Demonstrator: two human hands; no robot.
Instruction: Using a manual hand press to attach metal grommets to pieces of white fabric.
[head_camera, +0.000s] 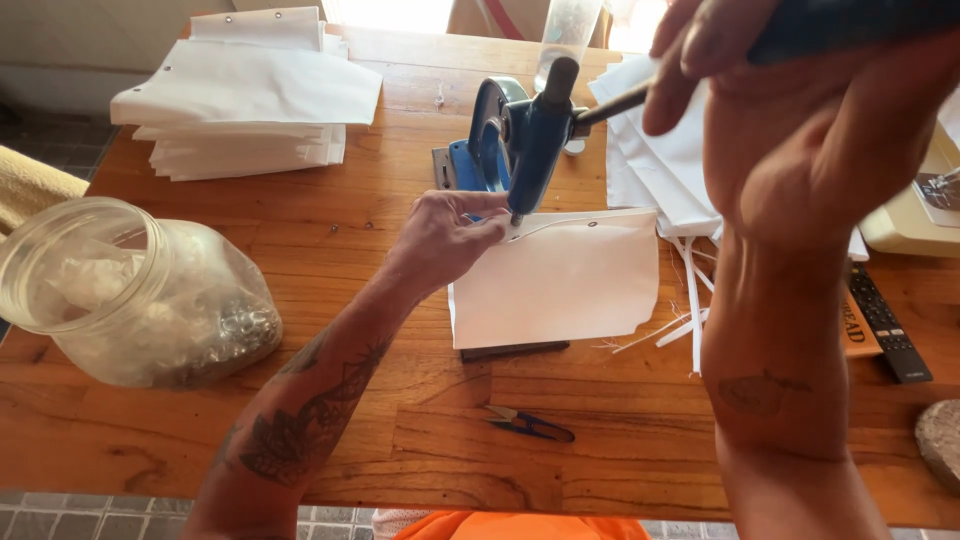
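A blue hand press (525, 135) stands at the middle of the wooden table (400, 400). My right hand (800, 110) is raised close to the camera and grips the press's dark lever handle (840, 25). My left hand (450, 235) pinches the top left corner of a white fabric piece (560, 280) and holds it under the press's punch. A small metal eyelet (592, 225) sits in the fabric's top edge.
A tilted clear jar (130, 295) of metal eyelets lies at the left. Stacks of white fabric (250, 100) sit at the back left and behind the press (660, 150). Small blue snips (530, 424) lie near the front edge. A black remote (888, 325) is at the right.
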